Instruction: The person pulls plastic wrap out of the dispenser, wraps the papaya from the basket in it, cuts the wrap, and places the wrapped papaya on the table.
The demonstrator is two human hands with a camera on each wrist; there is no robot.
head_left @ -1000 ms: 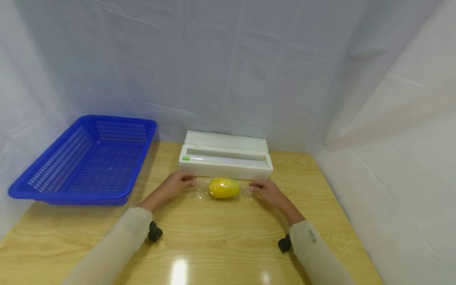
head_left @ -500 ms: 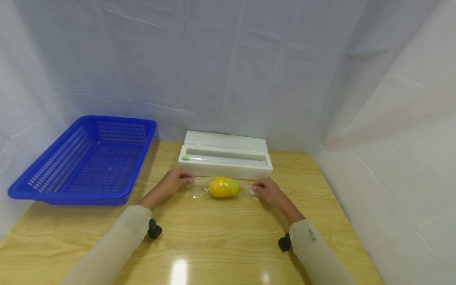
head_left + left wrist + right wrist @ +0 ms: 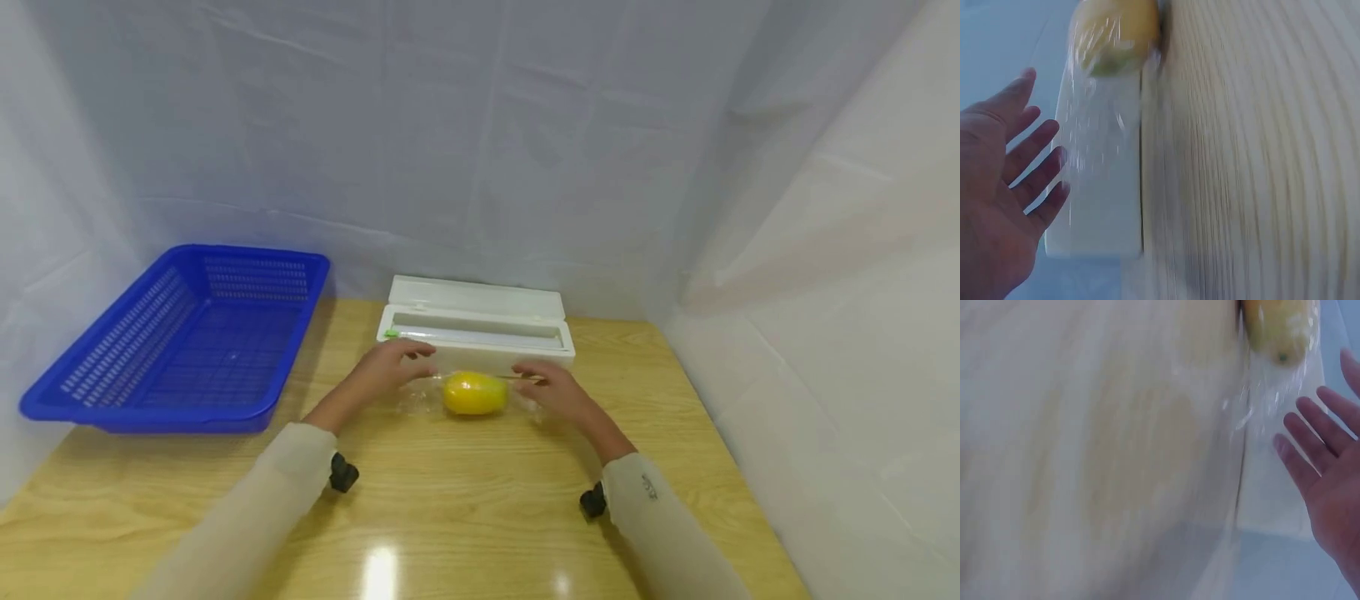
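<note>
I see the yellow fruit (image 3: 474, 393) lying wrapped in clear film (image 3: 420, 402) on the table (image 3: 465, 500), just in front of the white film dispenser box (image 3: 476, 332). My left hand (image 3: 390, 368) hangs at the fruit's left end and my right hand (image 3: 547, 387) at its right end; the wrist views show both with fingers spread and straight, holding nothing. A blue basket (image 3: 90, 392) sits well apart on the table's left side.
</note>
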